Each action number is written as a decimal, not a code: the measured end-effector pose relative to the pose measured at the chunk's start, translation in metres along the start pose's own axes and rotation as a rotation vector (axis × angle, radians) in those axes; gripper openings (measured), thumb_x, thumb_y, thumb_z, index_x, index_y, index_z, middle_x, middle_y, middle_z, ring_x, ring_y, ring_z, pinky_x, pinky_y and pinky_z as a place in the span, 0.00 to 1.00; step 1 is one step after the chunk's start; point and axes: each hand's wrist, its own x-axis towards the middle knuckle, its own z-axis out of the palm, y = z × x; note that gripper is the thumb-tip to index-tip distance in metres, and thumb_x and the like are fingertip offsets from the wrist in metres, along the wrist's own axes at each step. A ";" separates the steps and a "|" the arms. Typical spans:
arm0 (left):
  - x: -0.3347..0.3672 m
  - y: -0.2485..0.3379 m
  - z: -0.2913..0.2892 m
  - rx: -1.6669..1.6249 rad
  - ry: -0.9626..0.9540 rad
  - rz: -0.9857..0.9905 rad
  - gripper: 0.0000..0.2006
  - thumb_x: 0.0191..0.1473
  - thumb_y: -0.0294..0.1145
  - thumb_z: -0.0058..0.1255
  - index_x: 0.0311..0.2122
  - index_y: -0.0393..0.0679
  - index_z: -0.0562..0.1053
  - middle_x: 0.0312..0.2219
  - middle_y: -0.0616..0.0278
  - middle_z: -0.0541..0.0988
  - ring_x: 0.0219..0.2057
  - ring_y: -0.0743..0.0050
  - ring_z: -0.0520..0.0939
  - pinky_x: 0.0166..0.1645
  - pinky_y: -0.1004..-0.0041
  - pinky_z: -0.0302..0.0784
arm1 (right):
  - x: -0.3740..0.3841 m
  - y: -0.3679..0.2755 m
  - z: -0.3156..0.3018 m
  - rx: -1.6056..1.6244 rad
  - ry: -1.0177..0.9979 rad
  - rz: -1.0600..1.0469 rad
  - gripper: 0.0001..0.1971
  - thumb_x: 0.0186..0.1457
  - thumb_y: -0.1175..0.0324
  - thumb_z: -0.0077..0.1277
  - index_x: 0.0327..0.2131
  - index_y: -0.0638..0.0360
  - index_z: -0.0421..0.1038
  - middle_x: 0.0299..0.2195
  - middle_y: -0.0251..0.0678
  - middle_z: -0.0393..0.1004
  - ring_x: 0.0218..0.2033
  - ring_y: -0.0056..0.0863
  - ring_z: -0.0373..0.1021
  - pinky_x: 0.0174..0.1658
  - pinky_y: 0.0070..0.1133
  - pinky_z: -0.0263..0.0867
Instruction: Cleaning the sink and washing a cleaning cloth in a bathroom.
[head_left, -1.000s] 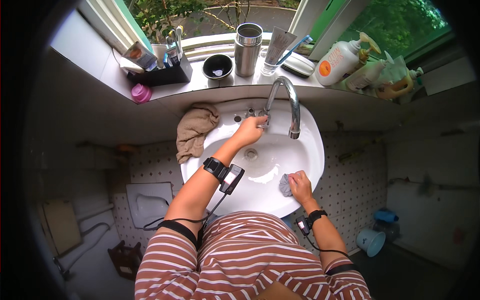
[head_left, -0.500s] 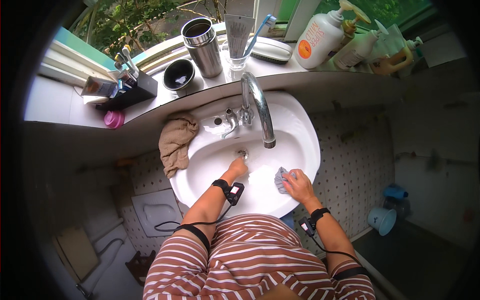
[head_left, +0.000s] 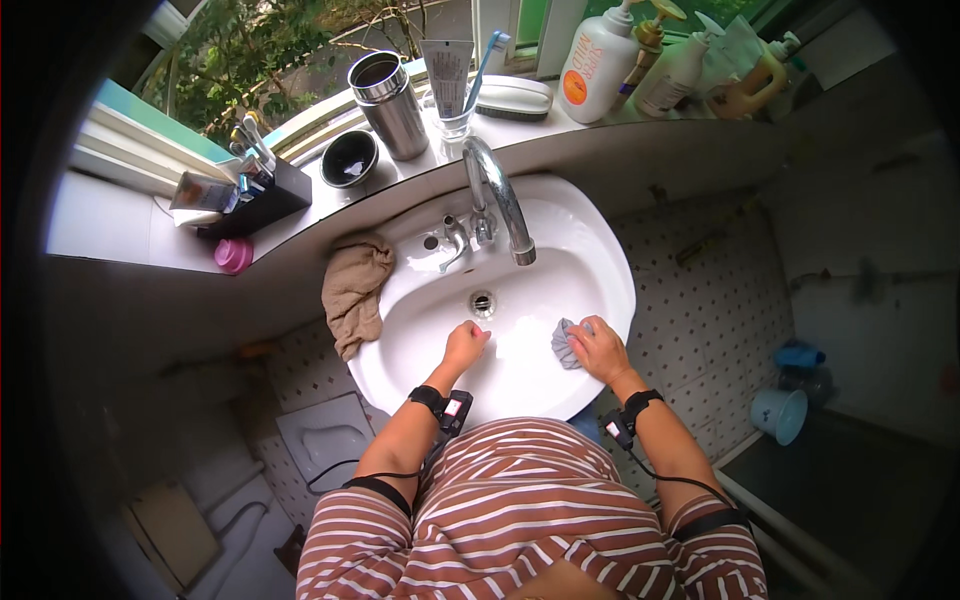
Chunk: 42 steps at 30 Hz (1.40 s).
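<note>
My right hand point(head_left: 602, 352) is closed on a crumpled grey cloth point(head_left: 565, 345), which it keeps against the right inner side of the white sink point(head_left: 520, 385). Over the left part of the basin is my left hand point(head_left: 464, 347), its fingers curled in; whatever they may hold is hidden. Just beyond it, the round metal drain point(head_left: 482, 304) lies uncovered in the bowl. The curved chrome faucet point(head_left: 500, 190) arches over the basin, and a small tap point(head_left: 454, 240) stands to its left.
A brown towel point(head_left: 355, 295) hangs over the sink's left rim. Along the sill stand a black bowl point(head_left: 350, 159), a steel tumbler point(head_left: 390, 110), a glass point(head_left: 455, 122) with tube and toothbrush, a brush point(head_left: 515, 99) and several pump bottles point(head_left: 598, 70). A light-blue bucket point(head_left: 778, 415) sits at right.
My left hand has drawn back from the drain toward me, leaving it in plain sight. My right hand stays on the grey cloth. The whole view has shifted slightly.
</note>
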 end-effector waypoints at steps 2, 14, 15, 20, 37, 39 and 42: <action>-0.014 -0.002 -0.014 -0.014 -0.031 -0.009 0.10 0.46 0.33 0.51 0.22 0.38 0.67 0.14 0.59 0.73 0.14 0.71 0.75 0.22 0.73 0.70 | 0.002 -0.002 0.008 0.021 0.036 0.027 0.06 0.46 0.68 0.51 0.29 0.58 0.70 0.28 0.39 0.65 0.30 0.37 0.66 0.34 0.28 0.65; -0.075 0.045 -0.043 -0.944 -0.791 -0.272 0.31 0.51 0.57 0.42 0.50 0.40 0.59 0.40 0.50 0.72 0.38 0.59 0.77 0.40 0.63 0.76 | 0.037 -0.090 0.054 0.807 -0.022 0.391 0.12 0.54 0.62 0.45 0.36 0.61 0.69 0.33 0.41 0.70 0.35 0.29 0.67 0.40 0.23 0.61; -0.080 0.047 -0.041 -1.057 -0.828 -0.210 0.28 0.51 0.54 0.44 0.49 0.40 0.61 0.39 0.51 0.73 0.39 0.61 0.77 0.41 0.63 0.76 | 0.038 -0.092 0.054 0.805 -0.005 0.388 0.12 0.54 0.62 0.45 0.36 0.61 0.69 0.33 0.41 0.70 0.35 0.29 0.67 0.40 0.23 0.61; -0.081 0.042 -0.062 -0.750 -0.441 -0.115 0.21 0.50 0.44 0.51 0.44 0.41 0.67 0.36 0.59 0.75 0.35 0.71 0.78 0.38 0.68 0.76 | 0.038 -0.086 0.029 0.736 -0.076 0.351 0.15 0.54 0.63 0.45 0.44 0.58 0.66 0.37 0.41 0.68 0.40 0.30 0.65 0.46 0.22 0.60; -0.098 0.093 -0.211 -1.143 0.402 0.502 0.17 0.59 0.39 0.37 0.38 0.34 0.69 0.33 0.54 0.75 0.35 0.67 0.77 0.42 0.69 0.73 | -0.036 -0.007 0.016 -0.212 -0.007 -0.008 0.06 0.43 0.71 0.47 0.18 0.59 0.72 0.22 0.37 0.69 0.32 0.34 0.66 0.52 0.31 0.55; -0.105 0.113 -0.210 -1.270 0.419 0.573 0.16 0.59 0.37 0.36 0.40 0.32 0.68 0.36 0.54 0.75 0.37 0.66 0.76 0.44 0.68 0.72 | -0.037 -0.007 0.016 -0.194 0.038 -0.016 0.05 0.42 0.72 0.47 0.18 0.59 0.72 0.21 0.37 0.69 0.32 0.34 0.66 0.51 0.31 0.56; -0.075 0.112 -0.195 -1.174 0.482 0.743 0.14 0.59 0.33 0.38 0.44 0.34 0.67 0.40 0.56 0.73 0.41 0.68 0.74 0.47 0.70 0.70 | -0.035 -0.008 0.013 -0.192 0.044 -0.026 0.04 0.40 0.72 0.48 0.17 0.58 0.71 0.21 0.37 0.68 0.31 0.34 0.66 0.51 0.31 0.56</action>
